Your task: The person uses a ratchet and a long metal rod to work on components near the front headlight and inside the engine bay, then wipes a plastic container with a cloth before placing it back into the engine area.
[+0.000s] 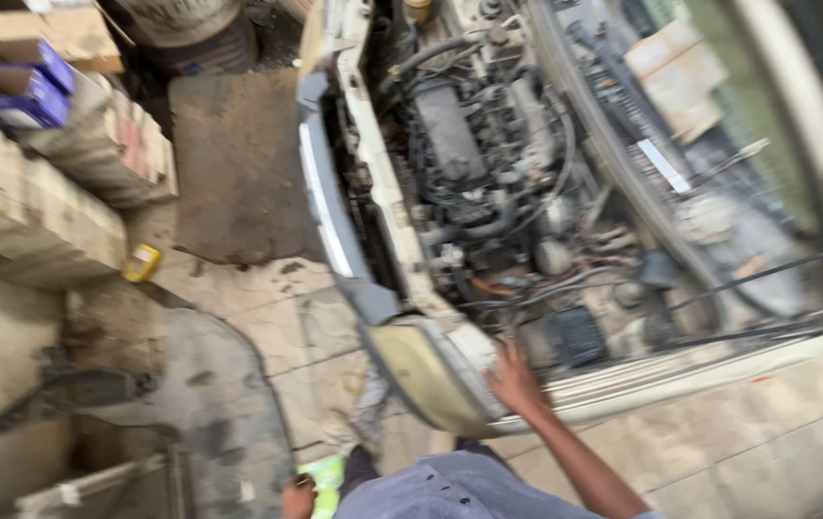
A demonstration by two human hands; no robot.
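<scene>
A pale car stands with its bonnet up, and its engine bay (488, 183) is full of hoses and dark parts. My right hand (517, 380) rests flat, fingers spread, on the car's front corner beside the yellowed headlight (411, 370). Its arm reaches up from the lower right. At the bottom edge my left hand (298, 500) is closed on a yellow-green item (325, 476); blur hides what it is. The whole picture is smeared by motion.
Cardboard cartons (37, 211) and small blue boxes (22, 82) are stacked at the left. A yellow container (142, 261) lies on the stained tile floor (238, 327). A barrel (181, 29) stands at the top. A dark metal sheet (234, 163) lies before the bumper (320, 202).
</scene>
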